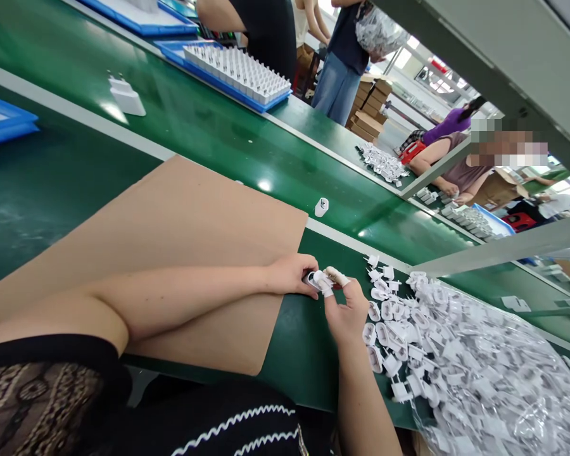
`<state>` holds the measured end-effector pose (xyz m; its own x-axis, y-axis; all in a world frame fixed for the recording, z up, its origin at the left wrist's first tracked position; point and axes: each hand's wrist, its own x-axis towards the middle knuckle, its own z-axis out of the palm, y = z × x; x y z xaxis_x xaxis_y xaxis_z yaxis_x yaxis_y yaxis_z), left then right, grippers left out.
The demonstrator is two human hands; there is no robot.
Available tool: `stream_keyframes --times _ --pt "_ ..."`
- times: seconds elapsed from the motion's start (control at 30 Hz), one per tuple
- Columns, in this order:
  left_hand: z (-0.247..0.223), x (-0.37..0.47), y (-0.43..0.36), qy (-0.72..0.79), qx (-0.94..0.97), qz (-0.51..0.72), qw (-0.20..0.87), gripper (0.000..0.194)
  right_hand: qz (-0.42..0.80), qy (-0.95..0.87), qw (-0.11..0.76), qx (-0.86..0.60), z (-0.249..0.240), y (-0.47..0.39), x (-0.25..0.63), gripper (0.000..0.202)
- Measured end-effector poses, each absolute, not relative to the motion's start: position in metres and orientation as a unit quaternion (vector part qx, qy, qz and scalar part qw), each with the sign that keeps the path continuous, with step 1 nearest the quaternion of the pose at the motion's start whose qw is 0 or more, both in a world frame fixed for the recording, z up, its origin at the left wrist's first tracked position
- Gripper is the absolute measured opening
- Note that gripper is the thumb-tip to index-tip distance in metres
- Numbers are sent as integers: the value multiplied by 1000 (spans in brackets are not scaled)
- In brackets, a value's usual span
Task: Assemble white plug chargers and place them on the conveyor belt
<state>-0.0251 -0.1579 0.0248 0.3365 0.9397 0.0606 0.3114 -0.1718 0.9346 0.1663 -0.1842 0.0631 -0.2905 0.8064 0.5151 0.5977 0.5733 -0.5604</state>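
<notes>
My left hand (297, 273) is closed around a small white plastic housing (312, 278) with a dark opening, above the edge of the brown cardboard sheet (218, 234). Facing it, my right hand (346, 304) wears white finger covers on thumb and forefinger and pinches a small white piece (321, 278) against the housing. The two hands almost touch. To their right, loose white plug parts (384, 310) lie on the green table, beside a large heap of them in a clear plastic bag (498, 373).
Past a pale rail, a green belt (190, 145) carries a white plug (127, 96) and an upright white housing (322, 207). Beyond are a blue tray (266, 106) with rows of parts and a small pile (382, 163). A slanted metal beam (503, 246) crosses on the right; several people are nearby.
</notes>
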Motion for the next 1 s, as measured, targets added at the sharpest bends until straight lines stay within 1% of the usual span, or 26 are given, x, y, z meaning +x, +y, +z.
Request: stream_keyframes --times 0.17,0.37,0.7,0.9,1.0 --pt "24 -25 -158 460 685 352 441 55 102 -816 384 -419 61 -180 162 26" --pt "23 -25 -159 447 686 367 442 51 81 -822 395 -402 60 -181 161 27" --pt "23 -25 -157 442 691 364 442 47 30 -856 338 -390 57 -179 161 27" --pt "17 -23 -155 446 682 369 447 49 59 -860 307 -403 65 -177 161 34" --pt "13 -23 -155 449 673 368 458 51 64 -857 294 -418 63 -176 161 33"
